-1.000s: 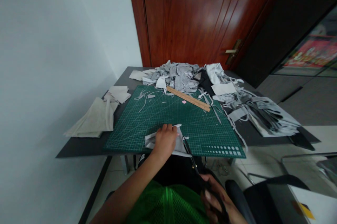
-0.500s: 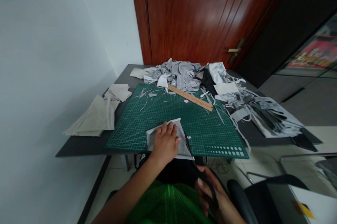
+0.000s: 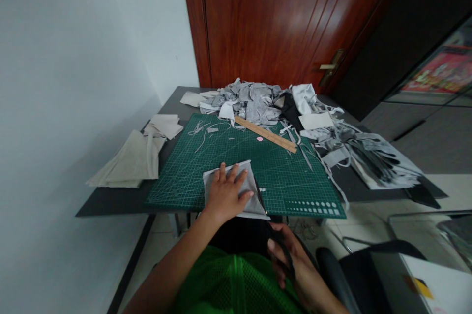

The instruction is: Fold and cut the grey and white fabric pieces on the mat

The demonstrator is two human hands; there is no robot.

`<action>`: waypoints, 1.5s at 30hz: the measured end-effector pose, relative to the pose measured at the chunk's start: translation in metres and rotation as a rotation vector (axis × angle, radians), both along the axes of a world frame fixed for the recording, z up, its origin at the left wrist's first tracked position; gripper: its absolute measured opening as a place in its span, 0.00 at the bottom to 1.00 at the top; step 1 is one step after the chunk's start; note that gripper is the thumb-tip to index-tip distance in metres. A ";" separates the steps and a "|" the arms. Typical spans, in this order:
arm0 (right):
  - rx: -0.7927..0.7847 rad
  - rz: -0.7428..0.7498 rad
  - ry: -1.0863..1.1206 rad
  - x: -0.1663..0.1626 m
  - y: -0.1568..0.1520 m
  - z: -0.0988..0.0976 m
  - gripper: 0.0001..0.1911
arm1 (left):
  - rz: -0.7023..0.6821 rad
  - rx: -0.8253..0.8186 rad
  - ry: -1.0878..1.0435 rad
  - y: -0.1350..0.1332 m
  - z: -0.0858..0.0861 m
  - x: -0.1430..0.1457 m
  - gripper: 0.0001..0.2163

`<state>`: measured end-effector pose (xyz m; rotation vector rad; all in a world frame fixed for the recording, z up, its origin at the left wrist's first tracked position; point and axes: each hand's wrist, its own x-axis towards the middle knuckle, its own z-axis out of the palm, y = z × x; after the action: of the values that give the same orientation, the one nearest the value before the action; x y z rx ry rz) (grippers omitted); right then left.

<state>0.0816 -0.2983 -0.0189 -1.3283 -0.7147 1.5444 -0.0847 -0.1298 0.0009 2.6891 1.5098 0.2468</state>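
Observation:
My left hand [image 3: 225, 194] lies flat with spread fingers on a grey piece of fabric [image 3: 248, 183] at the near edge of the green cutting mat [image 3: 287, 171]. My right hand [image 3: 291, 262] is closed round the black handles of a pair of scissors [image 3: 271, 228], below the table edge. The scissor blades run up along the right edge of the fabric piece.
A wooden ruler [image 3: 265, 134] lies across the far part of the mat. Grey fabric scraps [image 3: 247, 100] are heaped behind it, with more strips [image 3: 363, 154] at the right. Folded beige cloth [image 3: 132, 159] sits at the left. A black chair [image 3: 350, 274] is at the lower right.
The fabric piece was folded under my left hand and now lies spread flat, with my fingers open on it. My right hand with the scissors has come up towards the fabric's right edge.

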 end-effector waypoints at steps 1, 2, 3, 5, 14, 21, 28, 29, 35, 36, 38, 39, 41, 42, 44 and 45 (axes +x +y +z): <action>0.008 0.006 -0.011 -0.001 0.000 0.000 0.37 | 0.001 0.000 0.002 0.000 0.000 0.000 0.32; 0.014 0.008 -0.019 -0.002 -0.001 0.001 0.37 | 0.002 -0.001 0.003 0.001 0.001 0.000 0.32; 0.018 0.006 -0.026 -0.002 -0.001 0.001 0.37 | 0.004 -0.002 0.005 0.001 0.001 0.001 0.32; 0.013 -0.002 -0.036 -0.003 -0.002 0.002 0.37 | 0.007 -0.009 0.009 0.000 0.003 0.001 0.32; 0.014 0.000 -0.039 -0.003 -0.003 0.006 0.35 | 0.010 -0.025 -0.001 -0.001 0.005 0.002 0.32; 0.012 -0.013 -0.044 -0.007 -0.005 0.009 0.37 | 0.006 -0.020 -0.022 0.000 0.001 0.000 0.32; 0.012 0.007 -0.046 -0.008 -0.006 0.011 0.39 | 0.005 -0.029 -0.015 0.000 0.000 0.000 0.31; 0.017 0.007 -0.050 -0.008 -0.006 0.011 0.38 | 0.007 -0.031 -0.013 0.000 0.000 0.000 0.31; 0.031 0.014 -0.070 -0.009 -0.006 0.010 0.37 | 0.004 -0.037 -0.007 0.000 0.002 0.000 0.32; 0.030 0.014 -0.072 -0.009 -0.006 0.011 0.37 | 0.004 -0.039 -0.006 0.000 0.002 0.000 0.32; 0.025 0.005 -0.073 -0.010 -0.006 0.011 0.37 | 0.005 -0.041 -0.009 0.000 0.002 0.000 0.32; 0.024 -0.001 -0.069 -0.010 -0.006 0.011 0.37 | 0.005 -0.040 -0.013 0.000 0.001 0.000 0.32; 0.026 -0.008 -0.059 -0.010 -0.006 0.012 0.37 | 0.004 -0.036 -0.022 0.000 0.000 0.000 0.31; 0.029 -0.010 -0.054 -0.010 -0.006 0.012 0.36 | 0.003 -0.034 -0.026 0.001 -0.001 0.000 0.31; 0.031 -0.013 -0.052 -0.010 -0.007 0.012 0.36 | 0.003 -0.029 -0.032 0.001 -0.003 -0.001 0.31; 0.030 -0.012 -0.053 -0.010 -0.007 0.012 0.36 | 0.003 -0.027 -0.035 0.001 -0.003 -0.001 0.31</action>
<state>0.0717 -0.3053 -0.0068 -1.3530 -0.7585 1.4880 -0.0855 -0.1285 -0.0020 2.6484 1.4963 0.2696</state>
